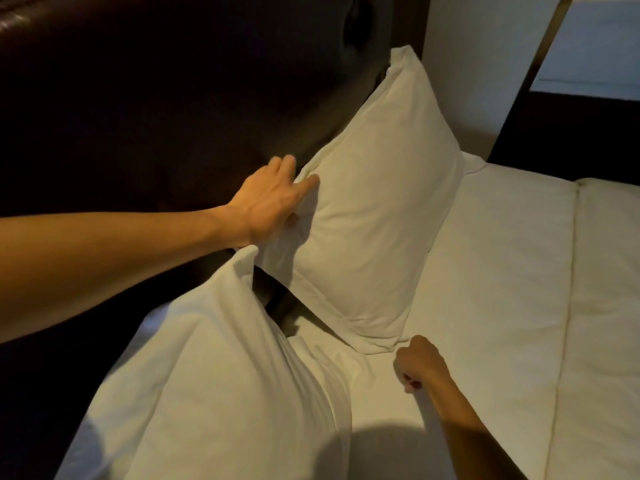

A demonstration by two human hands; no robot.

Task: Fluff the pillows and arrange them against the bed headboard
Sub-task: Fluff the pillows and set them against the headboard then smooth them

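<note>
A white pillow (374, 209) stands upright, leaning against the dark brown padded headboard (156, 109). My left hand (270, 199) grips the pillow's near upper corner, fingers behind it and thumb in front. A second white pillow (221, 386) stands nearer to me, also against the headboard, with a dark gap between the two. My right hand (420, 363) is a closed fist holding nothing, just off the far pillow's lower corner, over the white bed sheet (485, 306).
The white duvet (609, 323) is folded back at the right, its seam running down the bed. A pale wall (485, 64) and a dark-framed panel (540, 53) rise beyond the far pillow. A shadow falls on the sheet at the bottom.
</note>
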